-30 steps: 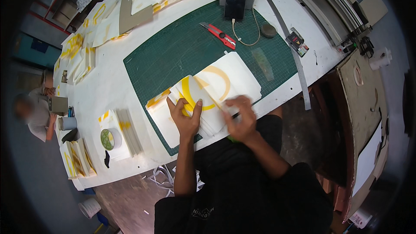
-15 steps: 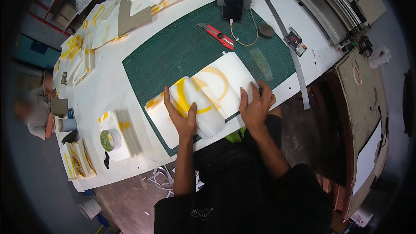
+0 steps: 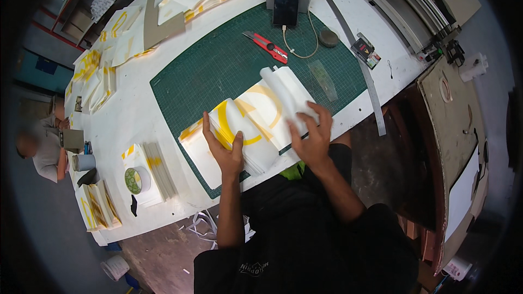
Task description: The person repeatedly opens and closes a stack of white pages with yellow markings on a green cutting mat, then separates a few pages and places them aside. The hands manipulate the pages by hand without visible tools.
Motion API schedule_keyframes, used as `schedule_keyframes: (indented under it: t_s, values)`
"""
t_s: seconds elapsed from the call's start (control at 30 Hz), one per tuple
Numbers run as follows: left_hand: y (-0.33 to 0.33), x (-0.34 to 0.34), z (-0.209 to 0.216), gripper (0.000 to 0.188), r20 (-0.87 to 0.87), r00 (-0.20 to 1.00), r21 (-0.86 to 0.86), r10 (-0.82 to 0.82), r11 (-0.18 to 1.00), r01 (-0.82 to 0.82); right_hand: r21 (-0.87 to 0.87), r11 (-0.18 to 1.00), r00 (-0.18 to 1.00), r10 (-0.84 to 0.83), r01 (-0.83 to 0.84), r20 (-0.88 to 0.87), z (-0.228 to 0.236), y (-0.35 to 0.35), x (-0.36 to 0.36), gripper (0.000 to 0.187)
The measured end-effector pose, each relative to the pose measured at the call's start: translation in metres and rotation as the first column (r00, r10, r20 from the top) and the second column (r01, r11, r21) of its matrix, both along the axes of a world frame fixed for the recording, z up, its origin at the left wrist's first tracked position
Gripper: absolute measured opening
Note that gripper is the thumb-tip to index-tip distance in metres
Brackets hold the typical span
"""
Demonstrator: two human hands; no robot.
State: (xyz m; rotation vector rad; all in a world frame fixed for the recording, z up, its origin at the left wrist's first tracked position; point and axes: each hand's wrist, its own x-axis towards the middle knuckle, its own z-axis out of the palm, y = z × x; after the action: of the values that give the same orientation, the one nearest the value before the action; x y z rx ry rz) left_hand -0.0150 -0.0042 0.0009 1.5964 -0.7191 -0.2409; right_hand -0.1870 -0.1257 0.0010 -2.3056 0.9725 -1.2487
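A stack of white printed sheets [image 3: 260, 110] with yellow and pale orange curves lies opened out on the green cutting mat [image 3: 190, 81] in front of me. My left hand [image 3: 226, 155] grips the bulging left part of the stack, the index finger straight along it and the thumb pressed on top. At the right part, the uppermost sheet curls up into a loose roll. Beside that curl is my right hand [image 3: 313, 136], slightly blurred, its fingers spread and thumb against the paper. A red utility knife [image 3: 267, 47] with its blade out lies beyond the sheets.
A phone [image 3: 286, 2] on a stand, its cable, a round dark object [image 3: 328, 37] and a steel ruler [image 3: 354, 43] lie farther off. A tape roll [image 3: 136, 180] rests on sheets at left. More printed stacks [image 3: 101, 79] line the left side; a person [image 3: 46, 149] sits beyond.
The top sheet at the right has lifted and curled leftward. My right hand has moved slightly left along with it, while the left hand keeps its hold.
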Motion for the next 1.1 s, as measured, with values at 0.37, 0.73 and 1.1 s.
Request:
schedule_keyframes:
  t_s: [0.37, 0.73, 1.1]
  values:
    - [0.002, 0.001, -0.003, 0.089, -0.086, 0.996, -0.054, 0.009, 0.998, -0.014, 0.103, 0.985, 0.978, -0.118, 0.137, -0.173, -0.013, 0.009, 0.007, 0.035]
    - [0.010, 0.006, -0.017, 0.022, 0.040, 0.999, -0.006, -0.022, 1.000, 0.022, 0.124, 0.928, 0.926, 0.326, -0.352, 0.192, 0.010, 0.044, 0.022, 0.016]
    - [0.008, 0.007, -0.018, 0.044, 0.070, 0.997, 0.045, 0.020, 0.999, -0.023, -0.010, 0.989, 0.977, -0.145, 0.145, -0.154, -0.014, -0.003, -0.006, 0.035]
